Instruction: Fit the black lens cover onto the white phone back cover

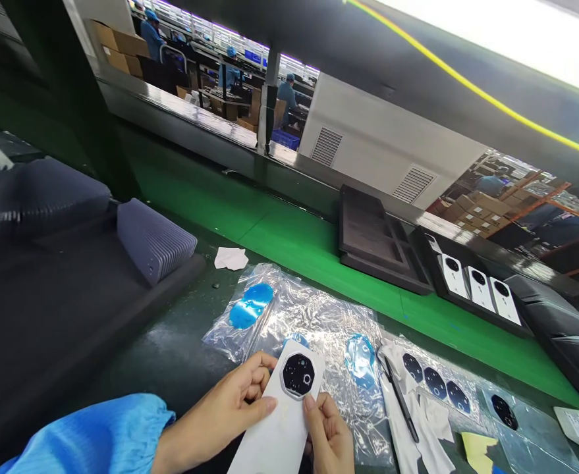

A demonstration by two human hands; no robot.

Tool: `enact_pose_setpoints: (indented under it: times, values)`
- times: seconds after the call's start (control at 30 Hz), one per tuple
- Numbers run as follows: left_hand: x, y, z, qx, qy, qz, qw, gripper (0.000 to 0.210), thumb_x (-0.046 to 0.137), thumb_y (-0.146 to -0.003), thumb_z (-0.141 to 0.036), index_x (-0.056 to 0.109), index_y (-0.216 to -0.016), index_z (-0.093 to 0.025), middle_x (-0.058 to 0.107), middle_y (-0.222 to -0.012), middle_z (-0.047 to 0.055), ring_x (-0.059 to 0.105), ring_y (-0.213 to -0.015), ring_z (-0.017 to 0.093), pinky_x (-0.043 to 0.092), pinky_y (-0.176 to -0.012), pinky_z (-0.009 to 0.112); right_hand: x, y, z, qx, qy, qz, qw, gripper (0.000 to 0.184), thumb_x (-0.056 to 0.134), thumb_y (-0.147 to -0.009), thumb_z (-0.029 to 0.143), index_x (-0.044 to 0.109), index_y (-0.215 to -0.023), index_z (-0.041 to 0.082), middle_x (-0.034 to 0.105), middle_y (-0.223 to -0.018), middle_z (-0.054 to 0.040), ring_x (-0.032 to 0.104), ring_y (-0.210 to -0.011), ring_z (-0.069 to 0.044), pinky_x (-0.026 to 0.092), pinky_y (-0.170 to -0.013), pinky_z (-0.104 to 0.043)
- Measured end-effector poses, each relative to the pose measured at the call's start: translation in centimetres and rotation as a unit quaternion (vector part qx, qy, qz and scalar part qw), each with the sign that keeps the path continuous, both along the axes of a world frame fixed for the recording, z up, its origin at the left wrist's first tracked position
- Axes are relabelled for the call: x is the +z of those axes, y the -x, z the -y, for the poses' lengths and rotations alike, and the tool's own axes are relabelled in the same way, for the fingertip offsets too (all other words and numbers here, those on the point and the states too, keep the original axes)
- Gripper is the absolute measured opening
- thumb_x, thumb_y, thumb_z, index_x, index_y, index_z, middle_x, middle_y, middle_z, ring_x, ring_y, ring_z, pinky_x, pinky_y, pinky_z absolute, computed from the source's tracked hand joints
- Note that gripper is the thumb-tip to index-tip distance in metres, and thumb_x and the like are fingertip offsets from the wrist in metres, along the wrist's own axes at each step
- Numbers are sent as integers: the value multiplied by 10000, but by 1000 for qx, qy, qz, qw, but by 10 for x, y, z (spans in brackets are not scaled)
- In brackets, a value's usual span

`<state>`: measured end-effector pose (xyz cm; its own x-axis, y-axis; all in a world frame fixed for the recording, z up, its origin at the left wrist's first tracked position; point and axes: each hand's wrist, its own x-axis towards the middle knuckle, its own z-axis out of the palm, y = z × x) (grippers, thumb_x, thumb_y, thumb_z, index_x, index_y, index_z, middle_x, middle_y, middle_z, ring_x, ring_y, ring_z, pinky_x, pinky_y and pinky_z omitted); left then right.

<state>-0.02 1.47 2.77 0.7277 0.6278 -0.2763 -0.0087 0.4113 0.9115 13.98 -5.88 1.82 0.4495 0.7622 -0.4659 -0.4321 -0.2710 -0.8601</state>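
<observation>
Both hands pinch the white phone back cover (282, 421) with its dark octagonal camera ring at the table's near edge: left hand (224, 411), right hand (329, 434). I'd grip edges only, avoiding lens smudges.

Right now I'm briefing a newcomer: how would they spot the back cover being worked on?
Start at the green conveyor belt, then drop to the crinkled clear plastic bags in front. The white phone back cover lies between the left hand and right hand; unlike the tray's covers, it's hand-held.

Phone back cover (279, 421) nearest, plastic bags (313, 316) behind it, trays (378, 243) on conveyor (289, 237) beyond, cloth (417, 408) right.
</observation>
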Motion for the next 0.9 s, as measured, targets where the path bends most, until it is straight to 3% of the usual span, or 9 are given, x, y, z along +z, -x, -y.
enact_pose_setpoints:
  times: [0.5, 0.9]
  values:
    - [3, 0, -1, -2, 5, -1, 1000, 472, 629, -749, -510, 389, -983, -178, 554, -923, 42, 531, -837, 169, 416, -759, 297, -4, 0, 1, -6, 2, 8, 1000, 635, 801, -478, 667, 460, -626, 151, 435, -468, 55, 328, -462, -35, 243, -468, -146]
    - [-2, -1, 0, -1, 10, 5, 1000, 469, 638, -748, -506, 400, -988, -181, 553, -909, 39, 542, -860, 185, 421, -773, 307, 2, 1, -1, -10, 4, -2, 1000, 651, 819, -453, 653, 428, -615, 159, 416, -478, 61, 299, -458, -31, 209, -461, -151]
